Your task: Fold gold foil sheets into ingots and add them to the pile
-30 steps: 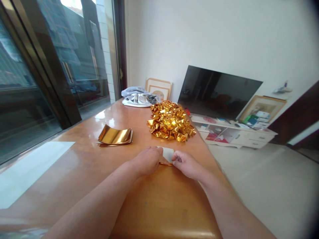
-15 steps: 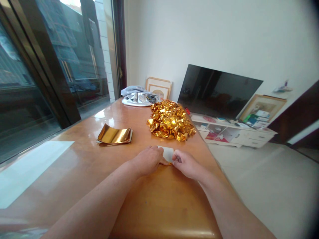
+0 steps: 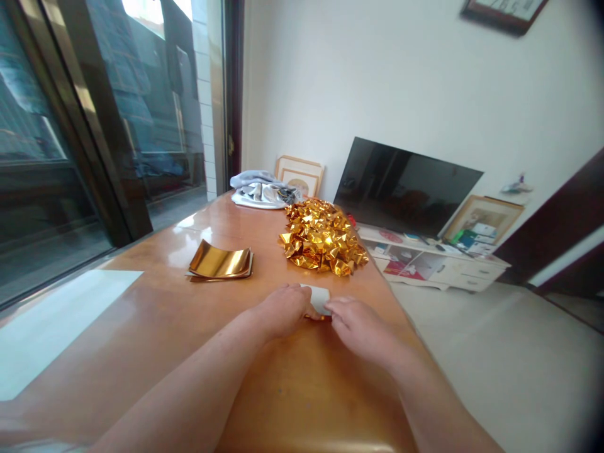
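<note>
Both hands (image 3: 321, 314) press folded foil sheet (image 3: 319, 299) flat.

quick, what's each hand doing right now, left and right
Left hand: grip pressed on the small paper sheet.
Right hand: fingertips on the same sheet; grip cannot be told.

No writing can be read anywhere — the boxes (image 3: 476, 234) on the TV cabinet (image 3: 438, 267) show colours only

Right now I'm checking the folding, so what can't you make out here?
- Sheet: mostly covered by the left hand and right hand, fold hidden.
- Clock: cut by the top edge.
- Shelf items: too small.
</note>
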The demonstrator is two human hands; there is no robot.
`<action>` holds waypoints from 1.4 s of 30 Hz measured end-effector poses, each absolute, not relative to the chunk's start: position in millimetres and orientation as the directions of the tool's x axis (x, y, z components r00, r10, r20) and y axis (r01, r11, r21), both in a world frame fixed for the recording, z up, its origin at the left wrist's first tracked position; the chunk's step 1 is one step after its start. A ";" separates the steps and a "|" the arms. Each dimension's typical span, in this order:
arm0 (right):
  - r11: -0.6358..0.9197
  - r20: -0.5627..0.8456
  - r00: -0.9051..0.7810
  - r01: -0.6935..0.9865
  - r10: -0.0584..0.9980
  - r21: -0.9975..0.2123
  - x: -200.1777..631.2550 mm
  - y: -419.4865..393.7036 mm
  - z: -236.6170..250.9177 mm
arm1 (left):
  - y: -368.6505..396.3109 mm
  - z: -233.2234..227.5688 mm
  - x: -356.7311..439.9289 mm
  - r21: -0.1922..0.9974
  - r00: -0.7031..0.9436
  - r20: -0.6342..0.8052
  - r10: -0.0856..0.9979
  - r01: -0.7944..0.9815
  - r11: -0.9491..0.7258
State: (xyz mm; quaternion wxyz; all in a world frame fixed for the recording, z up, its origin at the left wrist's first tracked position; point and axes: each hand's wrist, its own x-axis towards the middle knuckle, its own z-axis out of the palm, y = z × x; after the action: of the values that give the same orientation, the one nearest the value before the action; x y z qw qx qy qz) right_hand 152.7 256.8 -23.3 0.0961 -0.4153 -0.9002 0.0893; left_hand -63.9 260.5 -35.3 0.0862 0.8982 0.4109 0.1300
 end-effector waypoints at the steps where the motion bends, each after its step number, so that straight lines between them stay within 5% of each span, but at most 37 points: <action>1: 0.634 0.052 -0.639 0.743 0.767 -0.212 149.5 250.9 -21.5 | 260.8 -35.9 -64.2 0.246 0.627 0.157 0.763 0.724 -0.645; 12: 0.533 -0.094 -0.526 0.843 0.845 0.071 133.0 210.2 -24.0 | 257.5 -31.9 -64.5 0.234 0.567 0.098 0.818 0.786 -0.573; 20: 0.499 -0.055 -0.497 0.866 0.866 0.023 140.1 209.4 -15.1 | 261.2 -35.5 -65.2 0.271 0.569 0.097 0.816 0.774 -0.572; 26: 0.388 0.030 -0.394 0.888 0.919 -0.244 110.8 209.3 -24.6 | 262.3 -35.2 -65.9 0.284 0.582 0.091 0.808 0.762 -0.582; 33: 0.308 0.000 -0.312 0.937 0.950 -0.168 102.8 201.1 -43.3 | 267.8 -43.0 -76.1 0.361 0.507 0.088 0.857 0.786 -0.502; 42: 0.427 0.001 -0.427 0.904 0.904 -0.036 95.4 203.2 -51.8 | 271.7 -42.1 -90.9 0.385 0.470 0.053 0.881 0.804 -0.452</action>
State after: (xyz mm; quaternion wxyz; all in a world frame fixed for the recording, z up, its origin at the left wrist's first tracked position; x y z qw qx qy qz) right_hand 95.4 203.2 -51.8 0.0100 -0.5351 -0.8446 0.0148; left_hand -90.9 271.7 -42.1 0.1554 0.8431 0.4998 0.1235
